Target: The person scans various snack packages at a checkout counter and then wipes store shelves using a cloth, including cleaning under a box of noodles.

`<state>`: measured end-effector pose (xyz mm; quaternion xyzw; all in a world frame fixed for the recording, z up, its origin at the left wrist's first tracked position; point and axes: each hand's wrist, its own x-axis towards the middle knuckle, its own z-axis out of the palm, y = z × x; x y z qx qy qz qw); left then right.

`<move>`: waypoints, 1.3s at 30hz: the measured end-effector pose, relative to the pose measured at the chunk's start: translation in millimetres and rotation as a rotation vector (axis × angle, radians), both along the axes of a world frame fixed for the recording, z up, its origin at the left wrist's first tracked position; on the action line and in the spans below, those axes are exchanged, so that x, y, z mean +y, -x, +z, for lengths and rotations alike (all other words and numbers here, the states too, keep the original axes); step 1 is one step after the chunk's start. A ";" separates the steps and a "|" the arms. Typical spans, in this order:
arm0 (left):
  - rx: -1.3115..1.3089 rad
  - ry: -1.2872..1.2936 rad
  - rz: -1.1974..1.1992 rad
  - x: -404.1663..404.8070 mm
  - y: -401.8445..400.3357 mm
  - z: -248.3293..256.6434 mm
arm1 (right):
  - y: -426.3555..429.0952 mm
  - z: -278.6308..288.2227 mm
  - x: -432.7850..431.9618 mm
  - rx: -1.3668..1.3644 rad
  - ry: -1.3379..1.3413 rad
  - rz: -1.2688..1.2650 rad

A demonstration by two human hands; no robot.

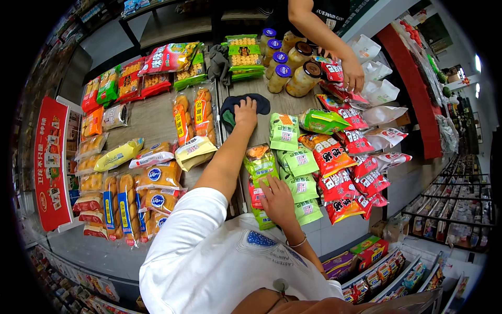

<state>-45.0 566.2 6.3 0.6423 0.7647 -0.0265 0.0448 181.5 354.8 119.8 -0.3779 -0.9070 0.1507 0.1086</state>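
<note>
My left hand (246, 112) lies palm down on a bunched dark cloth (262, 104) with a green part, its fingers curled over the fabric on the wooden tabletop. Nearer my body, my right hand (277, 202) rests with fingers apart on green and red snack packets (259, 167). Light green snack bags (284, 131) are stacked just right of it. Left of my left hand lie two long clear packs of twisted pastries (203, 114) and a cream-coloured packet (195, 152). Glass jars (304, 78) with purple or brown lids stand beyond the cloth.
A co-worker's hand (353, 76) touches red snack bags (332, 70) at the upper right. Several packaged breads (159, 176) cover the left side. A grey cloth (219, 64) lies between yellow snack packs at the back. Red and orange bags (327, 155) line the right side.
</note>
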 end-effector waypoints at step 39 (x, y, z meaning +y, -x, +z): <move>-1.902 -0.462 0.874 -357.1 -83.4 176.0 | -30.0 53.8 -42.8 0.394 0.394 0.376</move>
